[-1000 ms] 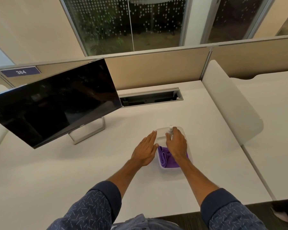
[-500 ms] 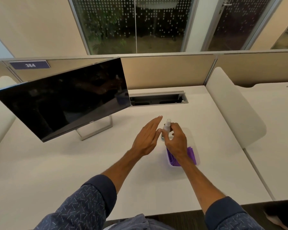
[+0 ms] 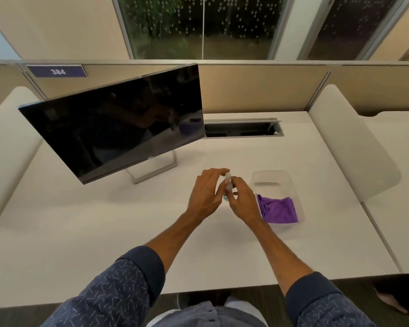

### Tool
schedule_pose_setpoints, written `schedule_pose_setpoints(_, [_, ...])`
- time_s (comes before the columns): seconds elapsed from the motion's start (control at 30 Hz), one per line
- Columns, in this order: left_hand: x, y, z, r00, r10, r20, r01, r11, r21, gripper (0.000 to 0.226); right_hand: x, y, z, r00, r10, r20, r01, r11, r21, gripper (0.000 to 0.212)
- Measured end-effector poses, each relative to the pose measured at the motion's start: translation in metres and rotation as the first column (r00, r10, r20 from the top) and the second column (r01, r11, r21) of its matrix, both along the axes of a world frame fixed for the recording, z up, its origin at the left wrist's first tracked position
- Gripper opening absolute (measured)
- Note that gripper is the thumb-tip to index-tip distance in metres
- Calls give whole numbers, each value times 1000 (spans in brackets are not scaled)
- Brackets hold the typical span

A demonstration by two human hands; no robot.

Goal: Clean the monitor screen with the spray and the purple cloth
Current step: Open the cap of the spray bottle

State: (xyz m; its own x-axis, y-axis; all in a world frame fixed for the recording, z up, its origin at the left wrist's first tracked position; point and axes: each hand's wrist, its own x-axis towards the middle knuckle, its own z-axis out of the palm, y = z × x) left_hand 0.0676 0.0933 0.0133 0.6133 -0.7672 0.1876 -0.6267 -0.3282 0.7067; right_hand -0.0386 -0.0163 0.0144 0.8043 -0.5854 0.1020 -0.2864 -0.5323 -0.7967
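Hands: right hand [image 3: 242,201] grips a small clear spray bottle [image 3: 228,184]; left hand [image 3: 204,193] touches its top.
Tray: clear plastic tray [image 3: 273,179] holds folded purple cloth [image 3: 279,210].
Monitor: black flat screen [image 3: 118,126], tilted, on white desk [image 3: 80,232].

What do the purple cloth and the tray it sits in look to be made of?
The purple cloth looks like soft, matte fabric, perhaps microfibre: it lies in loose folds without shine. The tray seems clear or frosted plastic, since the white desk shows through its walls.
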Motion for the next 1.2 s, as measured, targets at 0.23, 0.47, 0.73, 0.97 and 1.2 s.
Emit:
schedule_pose_setpoints(0.23, [1,-1,-3,1000,24,15,-23,1000,-14,35,1,8,4,998,-11,-62,14,999,45,37])
schedule_pose_setpoints(0.47, [-6,-9,-5,989,149,-22,-150,987,-62,31,-1,-4,4,990,51,-134,-45,998,47,40])
schedule_pose_setpoints(0.73, [-1,-15,-2,926,368,-81,-374,923,-89,29,-3,-13,-1,987,104,-126,-92,991,96,39])
schedule_pose_setpoints(0.97, [18,11,-17,888,450,-94,-446,893,63,27,-1,-15,-5,982,131,-135,-100,972,215,30])
schedule_pose_setpoints(1.2, [22,30,-33,894,447,-37,-431,878,208,26,2,-16,-10,995,73,-67,-45,934,355,34])
